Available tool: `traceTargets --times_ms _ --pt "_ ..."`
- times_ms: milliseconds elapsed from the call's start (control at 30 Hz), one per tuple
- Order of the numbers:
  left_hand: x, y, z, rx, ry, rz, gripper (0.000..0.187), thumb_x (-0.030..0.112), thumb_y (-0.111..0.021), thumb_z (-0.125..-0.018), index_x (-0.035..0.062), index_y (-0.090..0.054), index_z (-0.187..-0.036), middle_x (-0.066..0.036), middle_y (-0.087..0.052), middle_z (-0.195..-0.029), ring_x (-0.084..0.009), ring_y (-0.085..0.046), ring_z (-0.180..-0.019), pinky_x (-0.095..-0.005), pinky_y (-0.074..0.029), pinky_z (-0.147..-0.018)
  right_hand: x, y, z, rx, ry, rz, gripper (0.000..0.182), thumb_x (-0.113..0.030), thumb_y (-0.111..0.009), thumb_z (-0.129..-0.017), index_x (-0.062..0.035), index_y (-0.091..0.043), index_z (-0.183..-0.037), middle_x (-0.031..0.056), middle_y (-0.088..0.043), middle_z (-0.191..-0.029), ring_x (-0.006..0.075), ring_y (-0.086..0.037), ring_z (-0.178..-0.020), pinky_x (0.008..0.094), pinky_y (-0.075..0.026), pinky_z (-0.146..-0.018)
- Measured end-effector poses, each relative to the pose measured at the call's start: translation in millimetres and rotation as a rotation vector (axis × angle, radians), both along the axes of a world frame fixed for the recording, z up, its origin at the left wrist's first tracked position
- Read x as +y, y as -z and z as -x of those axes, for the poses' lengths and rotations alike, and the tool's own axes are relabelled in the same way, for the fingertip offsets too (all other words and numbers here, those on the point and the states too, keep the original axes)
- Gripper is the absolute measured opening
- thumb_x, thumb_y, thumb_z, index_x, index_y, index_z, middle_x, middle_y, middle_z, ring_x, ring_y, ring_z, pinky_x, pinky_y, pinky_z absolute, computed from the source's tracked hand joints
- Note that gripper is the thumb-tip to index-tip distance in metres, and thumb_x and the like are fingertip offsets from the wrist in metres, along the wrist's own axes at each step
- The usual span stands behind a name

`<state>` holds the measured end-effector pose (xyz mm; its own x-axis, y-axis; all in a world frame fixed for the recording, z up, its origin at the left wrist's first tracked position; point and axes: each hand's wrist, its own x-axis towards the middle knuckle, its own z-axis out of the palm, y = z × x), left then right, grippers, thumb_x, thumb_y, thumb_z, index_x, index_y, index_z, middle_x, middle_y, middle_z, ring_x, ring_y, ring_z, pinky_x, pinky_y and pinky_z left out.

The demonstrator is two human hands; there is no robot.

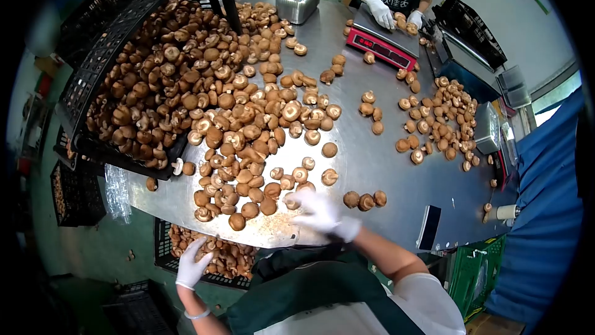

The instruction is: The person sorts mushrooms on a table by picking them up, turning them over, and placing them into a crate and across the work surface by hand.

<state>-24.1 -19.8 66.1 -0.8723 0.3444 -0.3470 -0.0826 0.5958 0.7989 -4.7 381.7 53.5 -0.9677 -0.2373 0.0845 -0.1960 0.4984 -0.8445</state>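
My right hand [317, 212], in a white glove, reaches over the metal table [372, 174] and is smeared by motion. Its fingertips are right at a brown-capped mushroom [291, 201] on the near edge of the loose pile; I cannot tell whether they grip it. Lower down, my left hand [193, 263], gloved too, is held off the table's front edge with thumb and fingers apart and nothing in it. Beside it, a black crate of mushrooms [222, 259] sits below the table edge. Three mushrooms [365, 201] stand in a row to the right of my right hand.
A tipped black crate [80, 109] spills a large mushroom heap [167, 68] across the left side. Across the table, a person's gloved hands [379, 11] work at a red scale [381, 48]. Clear plastic trays [299, 0], another mushroom pile [443, 118] and a phone [429, 227] also lie there.
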Motion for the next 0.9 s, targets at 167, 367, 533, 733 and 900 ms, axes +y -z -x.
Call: traceTargets --times_ms 167,367,533,733,900 --pt "90 -2 20 0.184 -0.001 -0.094 0.040 0.010 -0.067 -0.080 0.0012 -0.059 -0.118 -0.016 -0.063 -0.109 -0.0268 -0.061 -0.100 -0.0337 -0.047 -0.088 125 -9 -62 -0.223 0.396 -0.785 0.089 -0.042 -0.084 -0.054 -0.0213 -0.047 -0.133 0.0163 -0.052 -0.112 0.0351 -0.051 -0.103 0.0432 -0.048 -0.084" --pt "210 10 55 0.583 0.364 -0.056 0.052 0.026 -0.069 -0.079 0.0096 -0.055 -0.126 -0.013 -0.054 -0.129 -0.0331 -0.049 -0.118 -0.0406 -0.040 -0.100 92 28 -65 -0.363 0.398 -0.656 0.089 -0.045 -0.082 -0.058 -0.0269 -0.045 -0.137 0.0166 -0.052 -0.107 0.0352 -0.053 -0.097 0.0437 -0.048 -0.082" --pt "254 63 91 0.731 0.467 0.163 0.048 0.043 -0.061 -0.082 0.0135 -0.057 -0.120 -0.012 -0.059 -0.113 -0.0355 -0.047 -0.116 -0.0512 -0.025 -0.106 18 50 -14 -0.149 0.290 -0.343 0.089 -0.045 -0.080 -0.062 -0.0050 -0.045 -0.132 0.0179 -0.054 -0.101 0.0345 -0.054 -0.096 0.0400 -0.046 -0.085" --pt "189 58 108 0.771 0.304 0.319 0.026 0.033 -0.067 -0.077 0.0116 -0.065 -0.091 -0.006 -0.060 -0.094 -0.0259 -0.054 -0.103 -0.0579 -0.016 -0.108 -13 3 38 -0.246 -0.005 -0.195 0.084 -0.046 -0.076 -0.069 -0.0087 -0.042 -0.136 0.0186 -0.055 -0.111 0.0342 -0.055 -0.104 0.0394 -0.045 -0.090" --pt "179 45 128 0.896 0.129 0.253 0.020 0.027 -0.069 -0.076 0.0106 -0.064 -0.085 -0.004 -0.058 -0.093 -0.0244 -0.053 -0.100 -0.0526 -0.022 -0.107 52 4 158 0.074 0.177 -0.165 0.073 -0.046 -0.071 -0.076 -0.0152 -0.044 -0.136 0.0188 -0.044 -0.131 0.0316 -0.052 -0.112 0.0378 -0.044 -0.094"
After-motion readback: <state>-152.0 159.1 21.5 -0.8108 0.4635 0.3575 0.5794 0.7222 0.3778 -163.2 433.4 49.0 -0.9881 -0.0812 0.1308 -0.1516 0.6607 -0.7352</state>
